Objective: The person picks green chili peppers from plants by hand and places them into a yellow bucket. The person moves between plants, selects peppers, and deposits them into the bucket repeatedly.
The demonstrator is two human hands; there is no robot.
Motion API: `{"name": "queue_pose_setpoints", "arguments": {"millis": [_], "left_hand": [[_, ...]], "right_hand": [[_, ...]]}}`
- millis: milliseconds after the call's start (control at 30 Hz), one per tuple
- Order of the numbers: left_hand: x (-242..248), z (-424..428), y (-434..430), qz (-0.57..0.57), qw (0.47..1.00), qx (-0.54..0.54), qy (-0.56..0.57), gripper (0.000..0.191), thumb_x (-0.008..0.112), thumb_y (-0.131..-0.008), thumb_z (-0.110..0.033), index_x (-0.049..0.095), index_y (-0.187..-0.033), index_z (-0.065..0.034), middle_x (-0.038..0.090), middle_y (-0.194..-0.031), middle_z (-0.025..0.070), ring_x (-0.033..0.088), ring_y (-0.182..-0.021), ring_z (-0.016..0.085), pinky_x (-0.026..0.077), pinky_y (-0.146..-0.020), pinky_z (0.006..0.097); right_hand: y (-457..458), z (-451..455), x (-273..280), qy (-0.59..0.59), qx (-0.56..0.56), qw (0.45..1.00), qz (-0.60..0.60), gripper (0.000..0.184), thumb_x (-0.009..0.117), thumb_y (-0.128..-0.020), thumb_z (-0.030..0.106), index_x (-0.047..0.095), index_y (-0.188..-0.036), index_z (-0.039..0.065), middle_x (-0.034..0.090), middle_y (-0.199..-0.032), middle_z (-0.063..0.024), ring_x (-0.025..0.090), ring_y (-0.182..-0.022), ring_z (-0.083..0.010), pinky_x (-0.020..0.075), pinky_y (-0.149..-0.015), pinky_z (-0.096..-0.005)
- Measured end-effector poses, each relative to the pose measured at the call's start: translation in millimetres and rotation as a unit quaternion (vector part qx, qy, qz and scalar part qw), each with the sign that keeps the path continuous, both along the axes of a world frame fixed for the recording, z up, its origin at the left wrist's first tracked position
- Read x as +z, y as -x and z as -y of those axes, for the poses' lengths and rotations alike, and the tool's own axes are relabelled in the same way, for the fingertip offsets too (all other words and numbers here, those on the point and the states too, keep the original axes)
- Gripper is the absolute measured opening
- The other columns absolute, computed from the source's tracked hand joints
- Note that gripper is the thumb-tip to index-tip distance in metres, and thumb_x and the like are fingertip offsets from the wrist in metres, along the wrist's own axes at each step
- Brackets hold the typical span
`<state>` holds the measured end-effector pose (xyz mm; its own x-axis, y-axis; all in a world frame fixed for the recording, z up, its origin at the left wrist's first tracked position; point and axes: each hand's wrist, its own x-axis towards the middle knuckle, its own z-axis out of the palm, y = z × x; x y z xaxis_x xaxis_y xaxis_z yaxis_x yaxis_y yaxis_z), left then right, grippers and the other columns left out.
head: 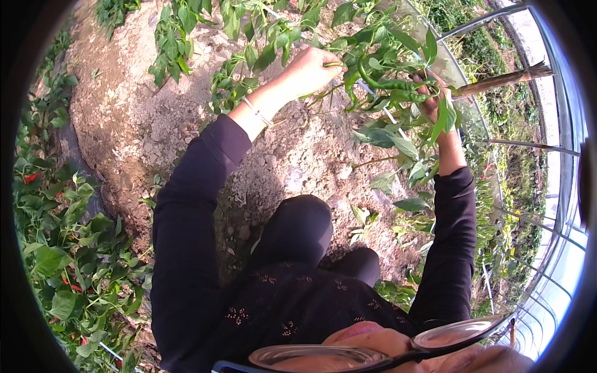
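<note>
Before me a chili pepper plant (373, 46) leans across the bare soil, with long curved green chili peppers (389, 84) hanging from it. My left hand (311, 72) is at the plant's left side, thumb and fingers pinched on a thin green piece (332, 64); I cannot tell whether it is a pepper or a stem. At the plant's right side, my right hand (433, 95) is closed around the ends of the green chili peppers. Leaves partly cover its fingers. A hanging green pepper (350, 91) curls between the two hands.
A wooden stake (506, 80) juts in beside my right hand. Pale cord (389, 115) runs through the plants. Right of them rise plastic sheeting and metal tubes (485, 21). Pepper plants with red fruit (65, 261) line the left. My knee (294, 228) is over the soil (140, 116).
</note>
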<state>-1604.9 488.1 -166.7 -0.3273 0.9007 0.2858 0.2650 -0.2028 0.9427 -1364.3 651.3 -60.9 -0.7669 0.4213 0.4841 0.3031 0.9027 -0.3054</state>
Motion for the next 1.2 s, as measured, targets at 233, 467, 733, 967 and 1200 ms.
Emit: {"name": "queue_pose_setpoints", "arguments": {"millis": [233, 467, 733, 967, 1200], "left_hand": [[23.2, -35.1, -45.2, -0.212, 0.972, 0.087, 0.055, 0.022, 0.066, -0.082, -0.034, 0.069, -0.098, -0.0187, 0.068, -0.076, 0.0039, 0.067, -0.070, 0.023, 0.052, -0.061, 0.0379], [15.0, -46.3, -23.2, -0.400, 0.915, 0.047, 0.033, 0.019, 0.055, -0.083, -0.021, 0.065, -0.097, -0.0127, 0.066, -0.080, 0.0082, 0.066, -0.076, 0.028, 0.053, -0.068, 0.0400], [-25.4, -20.2, 15.0, -0.687, 0.718, -0.111, 0.016, 0.012, 0.065, -0.070, -0.017, 0.069, -0.080, -0.0123, 0.062, -0.065, 0.0111, 0.064, -0.065, 0.028, 0.051, -0.059, 0.0388], [-17.7, -17.0, -8.5, -0.265, 0.958, -0.026, 0.108, 0.023, 0.072, -0.075, -0.026, 0.071, -0.086, -0.0058, 0.063, -0.068, 0.0156, 0.064, -0.070, 0.025, 0.048, -0.068, 0.0403], [-5.5, -49.5, -12.6, -0.152, 0.980, 0.060, 0.111, 0.020, 0.069, -0.079, -0.021, 0.071, -0.091, -0.0048, 0.067, -0.076, 0.0133, 0.064, -0.072, 0.020, 0.049, -0.069, 0.0362]], "right_hand": [[4.6, 21.6, -4.3, -0.084, -0.021, 0.995, 0.049, 0.025, 0.064, -0.087, 0.027, 0.065, -0.094, 0.003, 0.065, -0.085, -0.0141, 0.062, -0.083, -0.0316, 0.0466, -0.078, -0.0412], [-1.4, 16.7, -15.8, -0.239, 0.021, 0.952, 0.190, 0.032, 0.069, -0.073, 0.025, 0.062, -0.102, 0.014, 0.061, -0.087, -0.0058, 0.057, -0.092, -0.0238, 0.0338, -0.093, -0.0426], [-11.4, 13.5, -20.3, -0.276, 0.030, 0.941, 0.193, 0.030, 0.068, -0.068, 0.022, 0.062, -0.097, 0.017, 0.060, -0.087, -0.0006, 0.056, -0.091, -0.0196, 0.0347, -0.092, -0.0390], [9.6, 2.7, -45.2, -0.307, -0.115, 0.887, 0.326, 0.033, 0.064, -0.079, 0.034, 0.057, -0.105, 0.015, 0.065, -0.086, -0.0045, 0.061, -0.089, -0.0220, 0.0392, -0.082, -0.0389], [43.6, 15.3, -38.3, -0.305, -0.118, 0.911, 0.253, 0.026, 0.062, -0.076, 0.019, 0.060, -0.101, 0.017, 0.065, -0.084, -0.0037, 0.062, -0.087, -0.0205, 0.0378, -0.079, -0.0380]]}}
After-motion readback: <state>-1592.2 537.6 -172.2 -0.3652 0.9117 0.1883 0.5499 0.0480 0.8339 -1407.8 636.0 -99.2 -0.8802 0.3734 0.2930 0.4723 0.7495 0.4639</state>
